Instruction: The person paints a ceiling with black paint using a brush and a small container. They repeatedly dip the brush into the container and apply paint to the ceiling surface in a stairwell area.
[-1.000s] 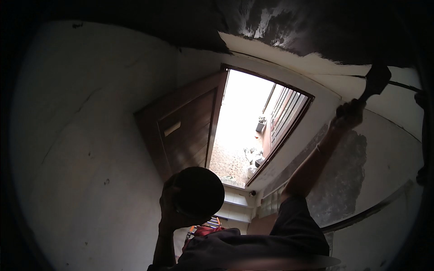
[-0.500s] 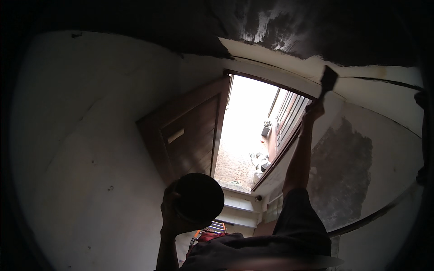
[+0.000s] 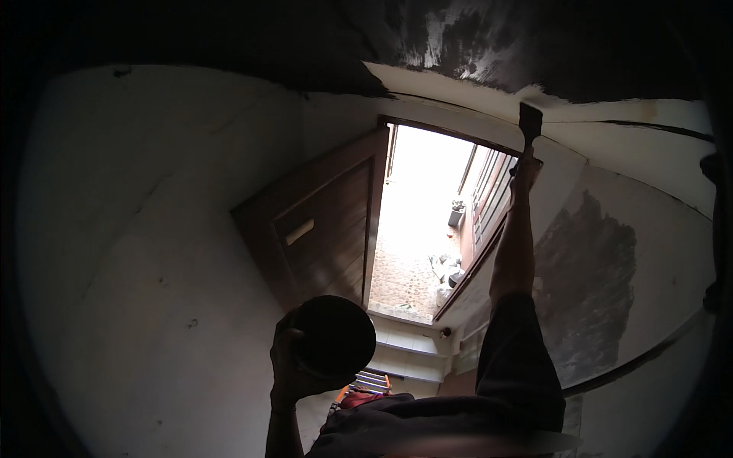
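My left hand [image 3: 287, 362] is wrapped round the side of a dark round tub [image 3: 336, 337], held up at the lower middle. What is inside the tub is too dark to make out. Stretched far up at the right, my right arm ends in a hand [image 3: 524, 169] closed on the handle of a flat paintbrush [image 3: 530, 122]. Its dark, wide head points up at the pale strip [image 3: 450, 85] along the edge of the dark coating overhead [image 3: 252, 38]. Whether the bristles touch that surface, I cannot tell.
A brown wooden door [image 3: 321, 229] stands ajar beside a bright doorway [image 3: 420, 198]. Below are pale steps [image 3: 405, 343] and an orange-railed ladder [image 3: 370, 378]. The right wall carries a dark grey patch [image 3: 588, 282]; a pale wall [image 3: 153, 252] rises at left.
My right hand has swung the paintbrush left, from a slanted to a nearly upright position, against the pale strip's edge. The left hand and tub have hardly moved.
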`<move>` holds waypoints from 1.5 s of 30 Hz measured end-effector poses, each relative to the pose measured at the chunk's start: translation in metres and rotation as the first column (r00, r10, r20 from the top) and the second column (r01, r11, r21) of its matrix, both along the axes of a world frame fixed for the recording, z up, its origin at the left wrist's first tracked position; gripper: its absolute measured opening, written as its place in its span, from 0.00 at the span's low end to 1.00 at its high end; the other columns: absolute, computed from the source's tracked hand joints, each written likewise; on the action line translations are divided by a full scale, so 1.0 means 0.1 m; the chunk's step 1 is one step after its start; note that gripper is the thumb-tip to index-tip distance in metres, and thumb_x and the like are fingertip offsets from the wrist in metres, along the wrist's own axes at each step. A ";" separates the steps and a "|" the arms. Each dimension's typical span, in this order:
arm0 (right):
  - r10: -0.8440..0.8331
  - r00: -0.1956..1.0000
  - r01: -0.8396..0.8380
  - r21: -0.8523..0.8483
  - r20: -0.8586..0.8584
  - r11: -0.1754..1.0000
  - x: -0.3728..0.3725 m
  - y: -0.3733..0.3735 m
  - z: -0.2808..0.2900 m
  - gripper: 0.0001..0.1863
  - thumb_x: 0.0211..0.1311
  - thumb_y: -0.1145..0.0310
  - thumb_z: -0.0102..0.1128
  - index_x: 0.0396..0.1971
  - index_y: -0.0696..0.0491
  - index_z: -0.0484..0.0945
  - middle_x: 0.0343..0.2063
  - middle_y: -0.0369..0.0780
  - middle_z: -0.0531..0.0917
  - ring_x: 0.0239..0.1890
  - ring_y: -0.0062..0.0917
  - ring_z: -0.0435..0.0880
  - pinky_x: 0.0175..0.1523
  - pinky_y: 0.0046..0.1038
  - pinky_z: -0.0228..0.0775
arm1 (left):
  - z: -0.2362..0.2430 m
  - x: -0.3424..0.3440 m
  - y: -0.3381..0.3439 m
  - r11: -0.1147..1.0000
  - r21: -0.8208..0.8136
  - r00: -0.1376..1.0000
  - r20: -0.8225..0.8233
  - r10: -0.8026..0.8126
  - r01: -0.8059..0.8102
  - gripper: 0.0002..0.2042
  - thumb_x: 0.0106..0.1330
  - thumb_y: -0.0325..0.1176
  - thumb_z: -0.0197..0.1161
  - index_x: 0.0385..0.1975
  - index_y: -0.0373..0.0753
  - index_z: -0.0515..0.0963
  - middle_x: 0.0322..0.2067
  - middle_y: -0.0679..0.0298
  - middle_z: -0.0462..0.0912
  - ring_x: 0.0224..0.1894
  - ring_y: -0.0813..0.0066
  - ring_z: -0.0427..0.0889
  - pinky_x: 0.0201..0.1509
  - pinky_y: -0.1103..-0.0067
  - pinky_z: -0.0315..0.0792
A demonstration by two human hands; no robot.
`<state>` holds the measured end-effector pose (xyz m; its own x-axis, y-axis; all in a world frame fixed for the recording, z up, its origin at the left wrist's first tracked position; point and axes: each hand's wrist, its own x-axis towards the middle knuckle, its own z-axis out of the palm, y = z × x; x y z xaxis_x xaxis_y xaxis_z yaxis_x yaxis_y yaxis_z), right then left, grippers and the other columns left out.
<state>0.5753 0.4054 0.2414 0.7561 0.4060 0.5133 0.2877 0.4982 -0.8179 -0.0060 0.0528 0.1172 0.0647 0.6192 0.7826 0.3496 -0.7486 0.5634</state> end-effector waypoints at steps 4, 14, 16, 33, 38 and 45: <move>-0.239 0.931 0.275 -0.101 0.274 0.956 0.27 0.00 0.09 0.30 0.77 0.47 0.46 0.21 0.54 0.81 0.12 0.35 0.75 0.13 0.21 0.73 0.19 0.32 0.61 | 0.02 -0.04 -0.03 1.000 -0.001 1.000 -0.006 0.028 -0.028 0.53 0.29 0.47 0.89 0.59 0.49 0.61 0.62 0.46 0.70 0.62 0.46 0.74 0.63 0.59 0.72; 0.228 0.970 -0.243 0.324 0.084 0.914 -0.95 -2.14 1.41 0.15 0.70 0.59 0.61 0.26 0.54 0.78 0.13 0.28 0.66 0.10 0.12 0.59 0.14 0.18 0.46 | 0.00 -0.06 -0.05 0.999 -0.007 0.999 0.005 0.034 -0.034 0.52 0.29 0.47 0.89 0.58 0.49 0.62 0.62 0.46 0.70 0.62 0.46 0.74 0.62 0.59 0.73; 0.145 0.989 -0.139 0.380 0.012 0.914 -1.22 -2.34 1.28 0.14 0.73 0.60 0.57 0.27 0.52 0.77 0.14 0.28 0.64 0.10 0.11 0.58 0.14 0.17 0.45 | 0.00 -0.05 -0.04 0.999 -0.008 0.999 0.006 0.032 -0.032 0.52 0.29 0.47 0.89 0.58 0.49 0.62 0.62 0.46 0.70 0.62 0.46 0.74 0.62 0.59 0.73; 0.128 0.988 -0.131 -0.037 -0.087 0.991 -0.05 0.56 -0.12 0.29 0.72 0.42 0.50 0.18 0.50 0.75 0.10 0.31 0.67 0.09 0.19 0.66 0.13 0.26 0.60 | 0.09 -0.17 -0.12 0.977 -0.063 0.975 -0.101 0.199 -0.206 0.50 0.30 0.48 0.89 0.56 0.48 0.62 0.61 0.46 0.70 0.61 0.45 0.75 0.61 0.59 0.74; 0.019 0.999 -0.023 -0.118 -0.040 0.993 0.16 0.55 -0.04 0.18 0.67 0.52 0.61 0.22 0.49 0.77 0.11 0.31 0.66 0.11 0.19 0.65 0.15 0.26 0.57 | 0.02 -0.21 -0.07 0.985 -0.018 0.983 -0.072 0.168 -0.170 0.56 0.26 0.48 0.90 0.59 0.51 0.60 0.62 0.47 0.70 0.61 0.48 0.74 0.63 0.59 0.71; 0.362 0.930 -0.368 0.165 0.065 0.915 -0.22 -0.86 1.20 0.12 0.66 0.63 0.65 0.27 0.55 0.82 0.12 0.30 0.69 0.10 0.12 0.62 0.15 0.21 0.46 | -0.02 -0.26 -0.11 0.980 -0.065 0.978 -0.105 0.183 -0.190 0.56 0.26 0.48 0.90 0.59 0.51 0.59 0.62 0.47 0.71 0.62 0.47 0.74 0.61 0.57 0.73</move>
